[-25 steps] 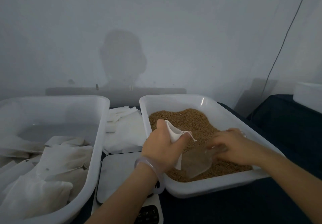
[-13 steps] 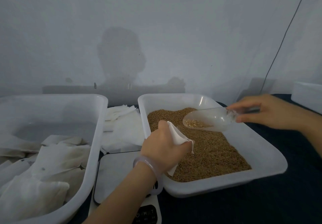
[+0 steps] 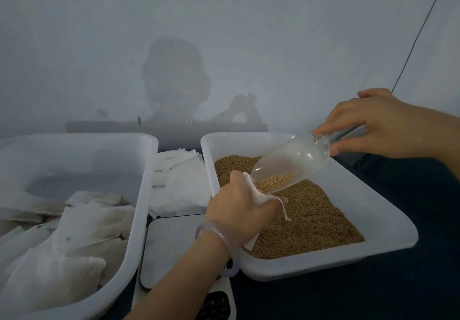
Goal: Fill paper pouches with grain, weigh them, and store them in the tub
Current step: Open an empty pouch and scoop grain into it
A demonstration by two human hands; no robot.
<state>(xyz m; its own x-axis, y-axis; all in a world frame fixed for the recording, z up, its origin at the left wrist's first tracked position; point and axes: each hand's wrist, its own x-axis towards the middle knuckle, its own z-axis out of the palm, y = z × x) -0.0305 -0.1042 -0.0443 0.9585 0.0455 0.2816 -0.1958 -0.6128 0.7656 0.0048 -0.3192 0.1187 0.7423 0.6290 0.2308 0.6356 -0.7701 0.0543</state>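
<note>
The left hand (image 3: 239, 210) grips the limp, light paper pouch (image 3: 258, 195) by its mouth over the grain tray (image 3: 388, 242), best held at the rim, while the right hand (image 3: 373, 123) pinches the tilted scoop (image 3: 291, 163).

A plain pale wall (image 3: 224, 21) carries a soft shadow (image 3: 174, 75). A thin cable (image 3: 418, 33) slants down it at right. The table (image 3: 410, 282) is dark.

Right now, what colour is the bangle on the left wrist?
The bangle is pale, translucent lilac-pink, seen best in the head view.
</note>
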